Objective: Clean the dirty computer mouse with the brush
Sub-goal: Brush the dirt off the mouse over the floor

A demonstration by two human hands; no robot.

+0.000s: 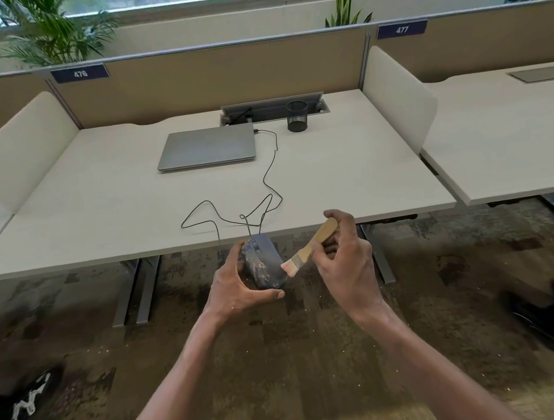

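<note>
A dark wired computer mouse, speckled with pale dirt, is held in front of the desk's near edge, above the carpet. My left hand grips it from the left and from below. My right hand holds a small wooden-handled brush. The pale bristles touch the mouse's right side. From the mouse a black cable runs up over the desk to the laptop.
On the white desk lie a closed grey laptop and a black mesh pen cup. Beige dividers stand at both sides and at the back. Desk legs stand on the carpet close ahead. Dark shoes lie at the far left and right.
</note>
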